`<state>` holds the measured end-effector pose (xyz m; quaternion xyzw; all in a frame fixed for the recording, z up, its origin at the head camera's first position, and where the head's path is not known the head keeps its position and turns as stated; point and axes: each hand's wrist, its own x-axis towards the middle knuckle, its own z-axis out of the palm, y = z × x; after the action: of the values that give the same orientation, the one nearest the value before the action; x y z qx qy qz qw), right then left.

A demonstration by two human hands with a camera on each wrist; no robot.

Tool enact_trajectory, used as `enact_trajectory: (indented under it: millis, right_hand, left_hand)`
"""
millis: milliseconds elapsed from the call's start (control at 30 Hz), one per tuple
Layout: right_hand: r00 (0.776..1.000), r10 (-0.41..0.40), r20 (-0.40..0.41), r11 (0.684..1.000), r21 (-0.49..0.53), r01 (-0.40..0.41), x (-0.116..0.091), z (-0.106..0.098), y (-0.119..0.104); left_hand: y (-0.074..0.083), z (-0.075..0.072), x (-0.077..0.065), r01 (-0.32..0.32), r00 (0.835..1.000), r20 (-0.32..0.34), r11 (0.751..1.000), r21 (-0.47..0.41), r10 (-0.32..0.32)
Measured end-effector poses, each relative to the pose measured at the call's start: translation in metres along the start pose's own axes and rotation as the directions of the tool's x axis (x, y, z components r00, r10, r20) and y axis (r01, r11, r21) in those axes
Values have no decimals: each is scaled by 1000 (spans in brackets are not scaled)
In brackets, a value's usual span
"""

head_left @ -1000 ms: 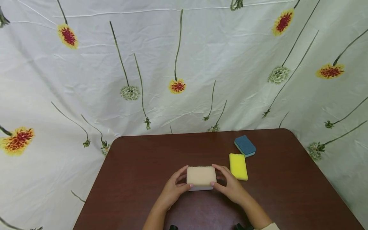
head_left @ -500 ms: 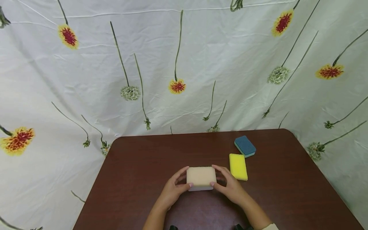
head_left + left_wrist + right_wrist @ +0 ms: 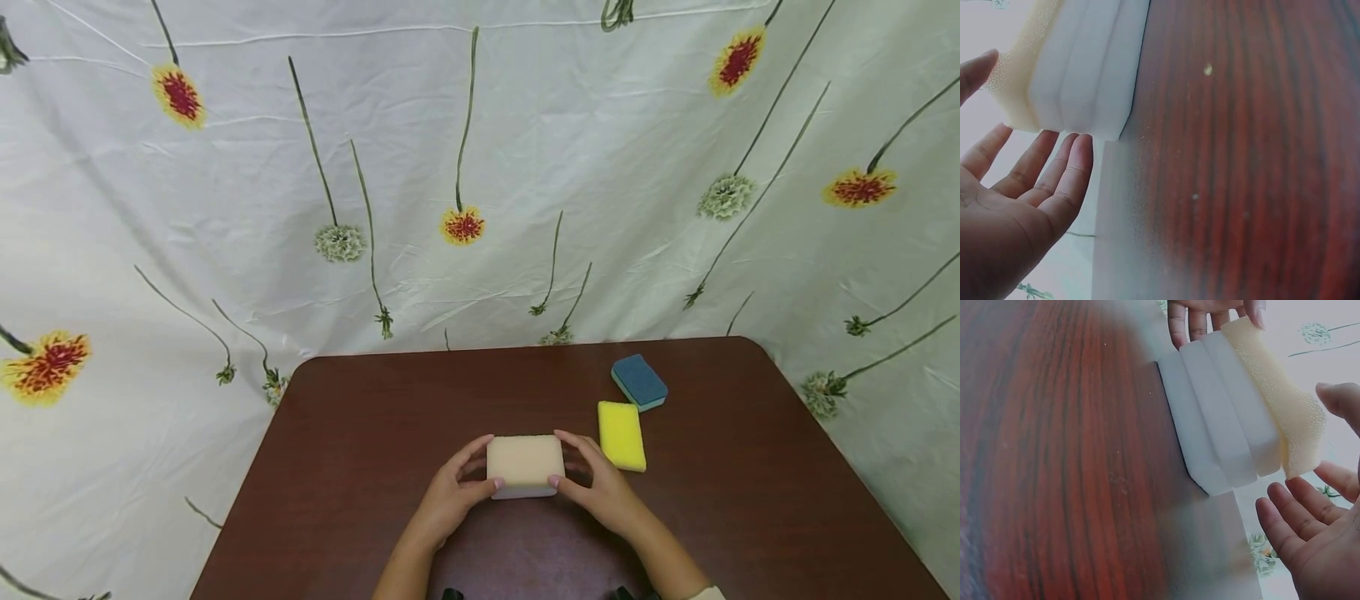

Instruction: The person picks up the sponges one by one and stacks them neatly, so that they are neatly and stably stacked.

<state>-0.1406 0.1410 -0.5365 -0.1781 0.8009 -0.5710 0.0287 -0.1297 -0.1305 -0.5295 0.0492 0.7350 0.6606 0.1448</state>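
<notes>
A cream sponge [image 3: 525, 460] lies flat on top of a stack of white foam blocks [image 3: 1219, 412], which stands on the brown table [image 3: 360, 433]. My left hand [image 3: 448, 496] holds the cream sponge's left end, thumb at the near corner and index finger at the far one. In the left wrist view, its lower fingers reach the white blocks. On the opposite end my right hand [image 3: 600, 497] holds the sponge in the same way. Seen from the right wrist, some of its lower fingertips [image 3: 1264, 503] stand off the white blocks.
Right of the stack lies a yellow sponge [image 3: 622, 436], close to my right hand. A blue sponge [image 3: 639, 381] touches or nearly touches its far end. Behind the table hangs a white flowered cloth [image 3: 525, 167].
</notes>
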Motion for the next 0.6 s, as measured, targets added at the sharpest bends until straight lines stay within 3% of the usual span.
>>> enact_trajectory:
  millis: [300, 600]
  right_hand:
    - [989, -31, -145, 1000, -5, 30, -3, -6, 2]
    - [958, 63, -281, 997, -31, -74, -7, -14, 4]
  left_hand:
    - [0, 0, 1, 9, 1000, -14, 1000, -2, -9]
    - [1, 0, 0, 14, 1000, -5, 1000, -8, -14]
